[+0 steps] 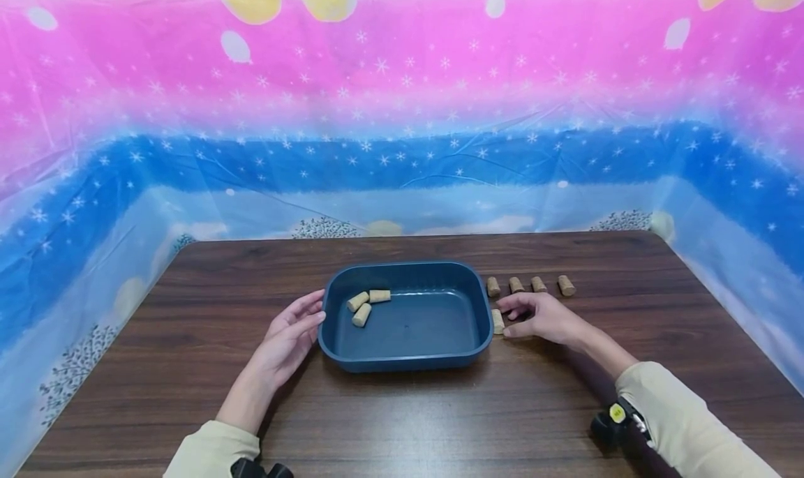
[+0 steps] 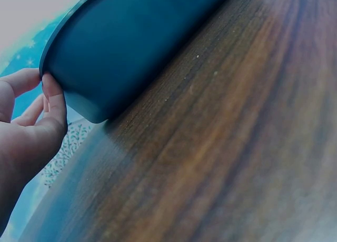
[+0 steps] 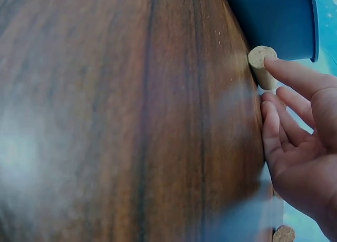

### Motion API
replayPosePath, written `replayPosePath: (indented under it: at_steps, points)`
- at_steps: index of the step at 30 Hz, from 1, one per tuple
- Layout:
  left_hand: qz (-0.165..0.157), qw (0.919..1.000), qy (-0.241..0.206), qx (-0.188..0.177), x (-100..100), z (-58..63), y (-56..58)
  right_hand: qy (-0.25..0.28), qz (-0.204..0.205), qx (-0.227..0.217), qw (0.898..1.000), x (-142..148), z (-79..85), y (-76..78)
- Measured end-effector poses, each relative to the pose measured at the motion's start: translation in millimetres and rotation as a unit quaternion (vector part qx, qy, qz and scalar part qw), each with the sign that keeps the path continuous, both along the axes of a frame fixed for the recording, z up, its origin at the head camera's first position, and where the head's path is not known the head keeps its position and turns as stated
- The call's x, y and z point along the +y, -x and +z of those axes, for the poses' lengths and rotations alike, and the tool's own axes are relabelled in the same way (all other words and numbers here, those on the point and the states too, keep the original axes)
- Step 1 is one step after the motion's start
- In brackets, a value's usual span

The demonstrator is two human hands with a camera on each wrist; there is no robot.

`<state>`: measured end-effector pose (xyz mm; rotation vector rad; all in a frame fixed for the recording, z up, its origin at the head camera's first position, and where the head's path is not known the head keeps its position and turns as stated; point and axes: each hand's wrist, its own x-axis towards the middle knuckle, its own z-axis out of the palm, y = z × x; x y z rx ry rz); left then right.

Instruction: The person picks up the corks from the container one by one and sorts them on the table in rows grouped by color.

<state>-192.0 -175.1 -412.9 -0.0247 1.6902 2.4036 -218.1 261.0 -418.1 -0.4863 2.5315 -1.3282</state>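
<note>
Pinching the rim of a dark blue tub (image 1: pixel 405 363), the left hand (image 1: pixel 283 342) has its thumb and fingers closed on the left end wall, thumb inside the person's grip nearest the front. The right hand (image 1: pixel 546 317) is partly curled on the other side, grasping a single cork (image 1: pixel 497 322) between thumb and finger; how firmly it is held, I can't tell. That cork sits on the bench (image 1: pixel 402 429), just beside the tub's right wall, and the right wrist view shows the thumb tip against its pale end.

Inside the tub, three corks (image 1: pixel 361 315) lie grouped toward the left end, while the tub's floor shows all the way from them to the right wall. Beyond the right hand, four more corks (image 1: pixel 516 285) make a row on the wood, the leftmost close to the tub and the rightmost set a little wider apart.

As for edges, the bench's far edge runs behind the tub, in front of a snowflake-patterned cloth (image 1: pixel 402 164). Bare wood stretches between the tub and the person, giving room at the front, and wide on both sides past the wrists.
</note>
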Motion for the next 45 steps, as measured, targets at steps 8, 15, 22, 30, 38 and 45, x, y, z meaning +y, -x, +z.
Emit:
replayPosePath:
  at_steps: [8, 15, 22, 30, 38, 45]
  points:
    - [0.004, 1.0, -0.001, 0.003, 0, -0.5, -0.1, -0.018, 0.0, 0.013, 1.0, -7, 1.7, 0.5]
    - [0.002, 1.0, 0.003, 0.0, 1, 0.0, 0.0, -0.018, -0.004, 0.013, 1.0, -6, 1.5, -1.1]
    - [0.003, 1.0, -0.001, -0.003, 2, 0.2, -0.4, 0.008, -0.019, -0.004, 1.0, 0, 7.2, -1.2]
    - [-0.004, 1.0, 0.005, -0.005, 0, 0.9, -0.4, 0.002, -0.084, 0.019, 0.996, -6, 36.3, 6.5]
    - [-0.003, 1.0, 0.008, -0.001, 0, -0.4, -0.2, 0.002, -0.076, 0.026, 0.997, -33, 59.1, 9.4]
    - [-0.004, 0.9999, 0.01, 0.0, 1, -0.1, 0.0, 0.009, -0.073, 0.026, 0.997, -64, 68.6, 11.1]
